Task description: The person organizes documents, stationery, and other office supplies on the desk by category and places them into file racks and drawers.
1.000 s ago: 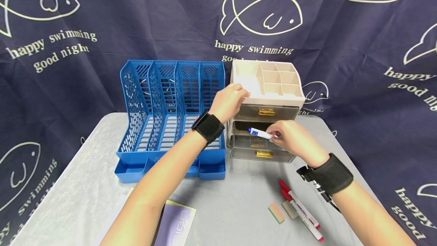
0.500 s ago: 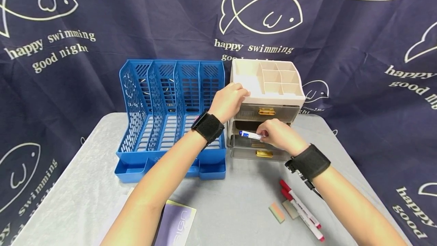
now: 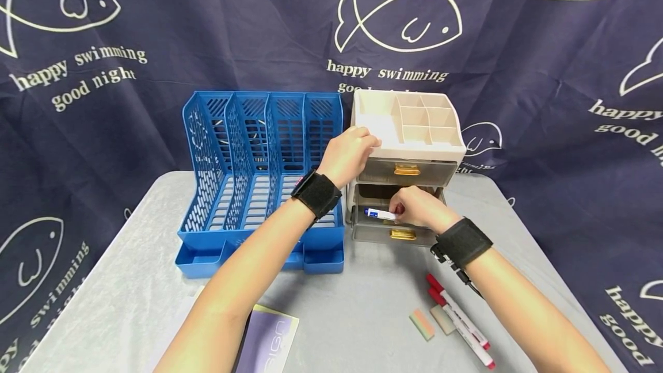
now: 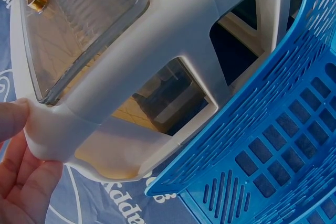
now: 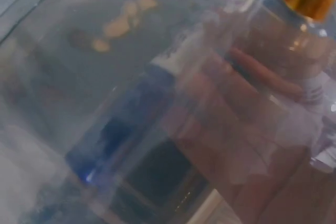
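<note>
A beige desk organizer [image 3: 383, 150] with smoky drawers stands at the back right. My left hand [image 3: 348, 155] grips its front left upper corner, thumb on one side and fingers on the other in the left wrist view. The middle drawer [image 3: 362, 219] is pulled out. My right hand [image 3: 418, 207] pinches a blue-capped white marker [image 3: 380, 214] by its rear end, low inside that drawer, with the cap pointing left. Through the clear drawer wall, the right wrist view shows the marker's blue cap [image 5: 123, 124] and the fingers [image 5: 231, 103], blurred.
A blue file rack [image 3: 259, 238] stands left of the organizer. Two red-capped markers [image 3: 463, 327], a striped eraser [image 3: 422, 324] and a greyish eraser [image 3: 443, 319] lie at the front right. A purple notebook [image 3: 269, 338] lies at the front, partly behind my left forearm.
My right hand has carried the blue-capped marker left, then down into the open drawer. The left hand keeps its grip on the organizer's corner.
</note>
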### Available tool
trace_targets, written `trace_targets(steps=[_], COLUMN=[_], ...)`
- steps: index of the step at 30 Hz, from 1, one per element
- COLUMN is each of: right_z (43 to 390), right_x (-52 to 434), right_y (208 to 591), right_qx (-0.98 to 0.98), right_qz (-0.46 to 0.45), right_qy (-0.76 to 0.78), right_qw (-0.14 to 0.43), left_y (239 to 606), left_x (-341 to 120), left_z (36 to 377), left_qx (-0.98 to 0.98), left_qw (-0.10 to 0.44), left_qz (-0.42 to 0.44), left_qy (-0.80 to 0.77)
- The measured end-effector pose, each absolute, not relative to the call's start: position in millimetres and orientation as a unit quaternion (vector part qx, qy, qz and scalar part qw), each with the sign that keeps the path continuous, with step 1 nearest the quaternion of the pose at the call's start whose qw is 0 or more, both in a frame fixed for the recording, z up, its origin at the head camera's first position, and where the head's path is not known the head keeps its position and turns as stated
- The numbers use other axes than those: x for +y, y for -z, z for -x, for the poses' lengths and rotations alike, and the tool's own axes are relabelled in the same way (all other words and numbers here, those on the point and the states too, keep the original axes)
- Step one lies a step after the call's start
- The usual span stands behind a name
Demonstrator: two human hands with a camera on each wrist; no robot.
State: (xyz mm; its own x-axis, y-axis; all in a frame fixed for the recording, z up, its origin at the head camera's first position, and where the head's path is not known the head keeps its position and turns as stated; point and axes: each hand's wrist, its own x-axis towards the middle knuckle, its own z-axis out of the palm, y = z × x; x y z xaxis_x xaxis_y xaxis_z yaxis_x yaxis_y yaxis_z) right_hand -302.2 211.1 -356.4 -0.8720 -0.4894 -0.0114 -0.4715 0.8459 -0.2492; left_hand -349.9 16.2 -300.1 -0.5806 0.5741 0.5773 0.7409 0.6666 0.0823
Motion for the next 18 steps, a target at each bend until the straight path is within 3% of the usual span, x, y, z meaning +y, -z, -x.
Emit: trace_targets(steps=[18], right_z=[303.6], right_x=[215.7], right_y=[364.0], right_qx=[0.955], right_qz=[0.268], right_qy=[0.119], right_qw=[0.05], left_y=[298.7], left_x=[17.6], left_z=[349.9], left_qx=[-0.877], left_qw=[0.255], left_qz=[0.374], left_qy=[0.161])
